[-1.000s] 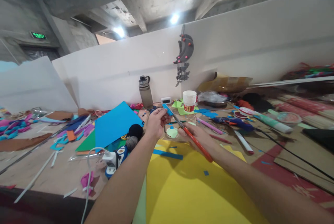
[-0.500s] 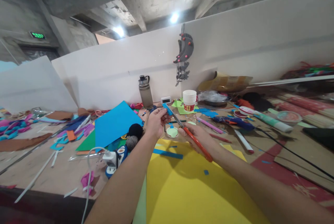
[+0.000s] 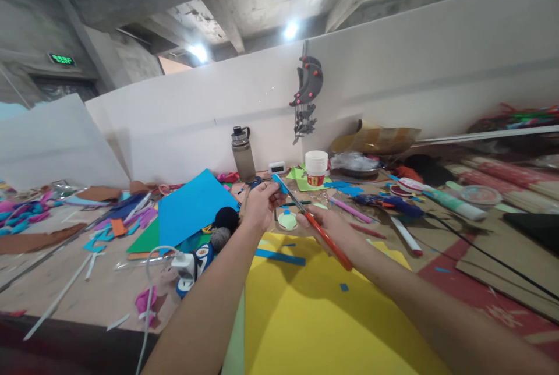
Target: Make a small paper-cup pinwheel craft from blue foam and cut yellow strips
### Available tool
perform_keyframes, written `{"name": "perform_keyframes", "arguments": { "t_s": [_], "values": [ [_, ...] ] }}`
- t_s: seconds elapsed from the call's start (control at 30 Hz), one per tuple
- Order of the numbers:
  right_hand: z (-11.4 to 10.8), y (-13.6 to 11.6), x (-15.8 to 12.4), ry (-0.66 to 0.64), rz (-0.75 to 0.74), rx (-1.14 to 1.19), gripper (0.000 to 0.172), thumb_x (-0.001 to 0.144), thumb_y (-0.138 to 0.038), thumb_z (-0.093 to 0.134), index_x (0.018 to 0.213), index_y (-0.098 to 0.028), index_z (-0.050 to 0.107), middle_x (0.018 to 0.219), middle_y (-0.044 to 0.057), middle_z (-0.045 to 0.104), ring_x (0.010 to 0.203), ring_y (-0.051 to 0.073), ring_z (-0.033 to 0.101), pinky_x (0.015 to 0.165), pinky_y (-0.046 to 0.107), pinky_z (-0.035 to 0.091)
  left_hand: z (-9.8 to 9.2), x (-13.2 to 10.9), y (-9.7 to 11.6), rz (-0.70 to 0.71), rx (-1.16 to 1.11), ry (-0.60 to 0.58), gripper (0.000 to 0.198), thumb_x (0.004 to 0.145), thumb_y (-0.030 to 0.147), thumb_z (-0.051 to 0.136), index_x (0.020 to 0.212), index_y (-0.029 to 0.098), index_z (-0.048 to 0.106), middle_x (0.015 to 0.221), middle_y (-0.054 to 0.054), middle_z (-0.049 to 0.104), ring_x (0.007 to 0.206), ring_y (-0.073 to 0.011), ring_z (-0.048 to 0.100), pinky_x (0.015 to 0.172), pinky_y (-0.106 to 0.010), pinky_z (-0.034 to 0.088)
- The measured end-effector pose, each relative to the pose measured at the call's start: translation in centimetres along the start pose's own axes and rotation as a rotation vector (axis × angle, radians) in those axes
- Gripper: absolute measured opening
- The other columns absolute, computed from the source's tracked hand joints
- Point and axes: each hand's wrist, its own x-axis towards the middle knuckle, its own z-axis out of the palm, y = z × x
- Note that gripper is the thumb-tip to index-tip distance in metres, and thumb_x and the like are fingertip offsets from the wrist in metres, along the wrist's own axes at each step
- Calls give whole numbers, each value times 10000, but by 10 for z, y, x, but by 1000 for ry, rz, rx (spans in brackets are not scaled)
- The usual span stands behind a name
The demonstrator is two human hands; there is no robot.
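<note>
My left hand [image 3: 261,203] is raised over the table and pinches a small blue paper piece [image 3: 279,182] between thumb and fingers. My right hand [image 3: 332,228] grips red-handled scissors [image 3: 324,235], their blades reaching up to the blue piece. Below both hands lies a large yellow sheet [image 3: 323,311] with a blue strip [image 3: 280,258] and small blue scraps on it. A light green disc [image 3: 288,221] lies just beyond the sheet.
A big blue sheet [image 3: 192,206], black and grey yarn balls [image 3: 224,226], a white plug with cable [image 3: 182,263], a water bottle [image 3: 243,155], stacked paper cups [image 3: 316,167], markers [image 3: 406,235], coloured paper scraps and cardboard [image 3: 502,258] crowd the table below a white partition wall [image 3: 393,84].
Almost nothing differs; my right hand and the scissors have drifted slightly left and up, and the view shifted a little.
</note>
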Motion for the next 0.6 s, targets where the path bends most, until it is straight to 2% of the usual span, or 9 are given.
{"name": "perform_keyframes", "arguments": {
  "t_s": [0.2, 0.37, 0.6],
  "values": [
    [2, 11, 2, 7, 2, -48, 337, 831, -511, 469, 735, -198, 548, 683, 2, 602, 632, 166, 525, 581, 271, 383, 7, -5, -1, -21, -15, -44, 219, 599, 254, 743, 643, 140, 561, 547, 3, 590, 483, -90, 554, 512, -215, 443],
    [1, 7, 1, 8, -3, 11, 331, 808, -513, 507, 763, -192, 575, 711, 11, 626, 635, 166, 534, 585, 269, 394, 6, -4, -2, -29, -3, -27, 215, 594, 244, 745, 655, 138, 568, 563, -5, 603, 494, -97, 567, 526, -223, 447],
    [1, -3, -1, 17, 71, 49, 386, 791, -566, 499, 706, -195, 563, 611, -6, 550, 553, 139, 475, 509, 243, 359, 8, -5, 0, -41, -15, -15, 178, 609, 211, 733, 657, 128, 583, 557, -10, 610, 495, -99, 576, 517, -218, 451]
  ]
}}
